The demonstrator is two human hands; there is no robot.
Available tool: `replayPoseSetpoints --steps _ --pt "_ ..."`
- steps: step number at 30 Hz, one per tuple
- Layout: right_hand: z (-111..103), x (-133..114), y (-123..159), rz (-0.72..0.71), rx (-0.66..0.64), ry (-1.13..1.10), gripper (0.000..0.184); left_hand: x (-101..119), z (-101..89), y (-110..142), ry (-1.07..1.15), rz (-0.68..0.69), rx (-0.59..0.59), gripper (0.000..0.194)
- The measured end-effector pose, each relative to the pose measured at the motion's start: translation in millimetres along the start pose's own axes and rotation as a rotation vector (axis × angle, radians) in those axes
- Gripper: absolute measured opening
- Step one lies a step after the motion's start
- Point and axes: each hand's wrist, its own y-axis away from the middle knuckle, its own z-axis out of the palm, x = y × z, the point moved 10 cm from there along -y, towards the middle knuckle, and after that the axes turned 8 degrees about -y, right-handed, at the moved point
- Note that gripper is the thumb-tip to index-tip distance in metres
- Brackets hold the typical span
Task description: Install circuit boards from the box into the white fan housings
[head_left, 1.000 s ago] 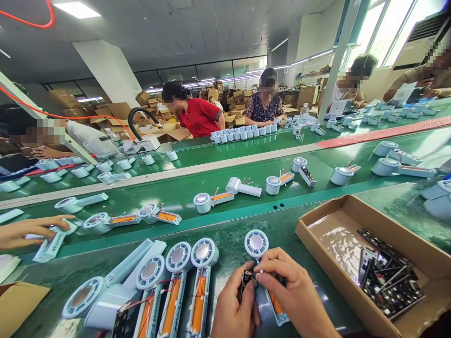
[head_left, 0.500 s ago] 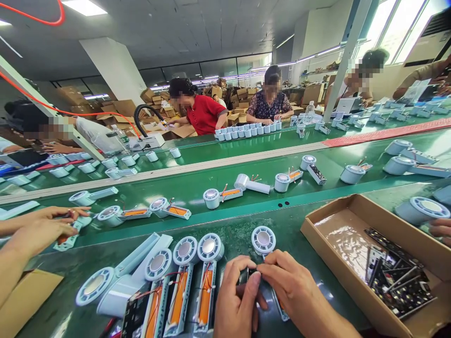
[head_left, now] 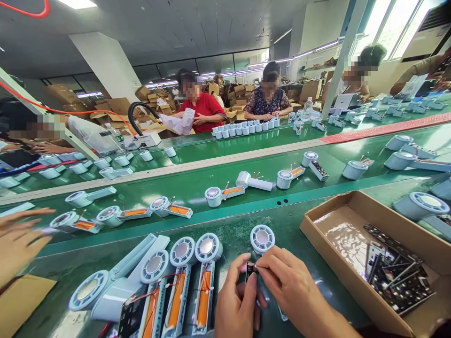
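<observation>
My left hand (head_left: pixel 237 298) is closed around a small black circuit board (head_left: pixel 250 268), its end showing between thumb and forefinger. At that same end, my right hand (head_left: pixel 291 281) pinches with thumb and forefinger; a tiny pale piece shows there, too small to name. Just beyond my hands lies a light blue fan-like housing (head_left: pixel 262 239) with a round slotted head, its handle mostly covered by my right hand. To the left, several similar housings lie in a row, one with an orange battery (head_left: pixel 203 300) and red wires in its open handle.
On the right, a cardboard box (head_left: pixel 329 256) holds loose black circuit boards (head_left: pixel 398 281). Beyond the bench edge, a green conveyor belt (head_left: pixel 183 182) carries more housings. A co-worker's hand (head_left: pixel 21 237) reaches in from the left, above a cardboard flap (head_left: pixel 24 300). Several people sit across the line.
The board's end shows more clearly between my fingers. The co-worker's hands at left have let go of a housing, now on the belt. The person in red now holds a white bag.
</observation>
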Motion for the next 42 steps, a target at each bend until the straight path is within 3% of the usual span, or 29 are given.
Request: replayPoseSetpoints --steps 8,12,17,21,23,28,30,34,37,42 --pt "5.9 0.9 0.2 -0.031 -0.013 0.023 0.019 4.1 -4.6 0.8 -0.187 0.145 0.075 0.052" --pt "6.6 1.3 -0.9 -0.036 -0.029 0.035 0.021 18.0 -7.6 4.1 -0.306 0.267 0.150 0.044" --pt "5.6 8.5 -3.4 0.047 0.001 -0.058 0.023 37.2 -6.0 12.9 -0.405 0.450 0.253 0.037" --pt "8.8 10.2 -6.1 0.089 -0.016 -0.040 0.023 40.8 -3.2 17.3 -0.442 0.497 0.297 0.041" --pt "4.3 7.2 -8.2 0.079 -0.061 -0.028 0.025 37.0 -3.3 12.6 -0.392 0.425 0.262 0.040" --pt "-39.1 12.3 1.7 0.112 -0.079 -0.066 0.028 7.6 8.2 -5.1 -0.016 0.003 -0.034 0.053" --pt "-43.2 15.1 12.2 0.092 -0.147 -0.025 0.035 9.8 8.1 -6.4 0.045 -0.016 -0.061 0.056" --pt "-26.6 15.1 28.5 -0.015 -0.298 0.138 0.038 13.8 9.4 -7.1 0.071 -0.017 -0.100 0.058" --pt "-24.2 12.6 29.9 -0.084 -0.257 0.197 0.031 13.8 10.1 -9.4 0.142 -0.040 -0.120 0.055" --pt "-31.2 17.5 28.0 -0.098 -0.133 0.042 0.025 12.3 9.3 -15.4 0.227 -0.044 -0.125 0.054"
